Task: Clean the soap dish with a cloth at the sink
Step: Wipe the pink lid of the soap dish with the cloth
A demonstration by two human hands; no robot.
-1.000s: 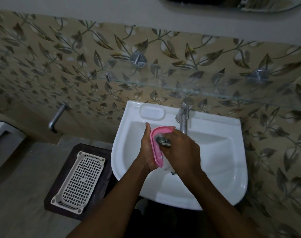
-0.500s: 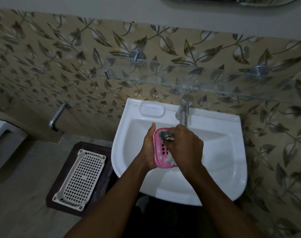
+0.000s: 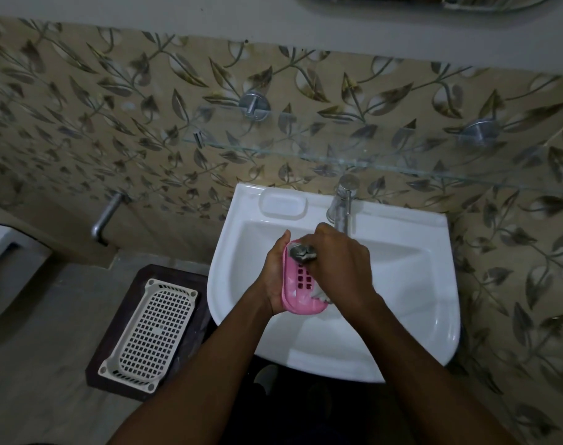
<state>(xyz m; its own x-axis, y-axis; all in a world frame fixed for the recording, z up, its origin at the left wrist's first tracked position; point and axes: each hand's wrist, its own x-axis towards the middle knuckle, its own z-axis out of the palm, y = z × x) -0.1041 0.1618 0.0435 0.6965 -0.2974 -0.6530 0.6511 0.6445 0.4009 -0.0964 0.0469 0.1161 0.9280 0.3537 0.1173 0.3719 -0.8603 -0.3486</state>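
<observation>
A pink slotted soap dish (image 3: 301, 297) is held over the white sink (image 3: 412, 284), its inside facing up and to the right. My left hand (image 3: 273, 274) cups the dish from the left and underneath. My right hand (image 3: 341, 268) is closed on a crumpled grey-white cloth (image 3: 302, 253) and presses it into the upper end of the dish. A pale bit of the cloth also shows below my right palm near the dish's lower edge. My right hand hides much of the dish.
A chrome tap (image 3: 341, 203) stands at the back of the sink beside a moulded soap recess (image 3: 283, 203). A glass shelf (image 3: 338, 159) juts from the leaf-patterned wall above. A cream perforated tray (image 3: 148, 332) lies on a dark stand to the left. A wall spout (image 3: 105, 216) sits further left.
The dish has turned from edge-on to showing its slotted inside. Both hands and the dish have shifted slightly lower in the basin, and the cloth stays pressed at the dish's upper end.
</observation>
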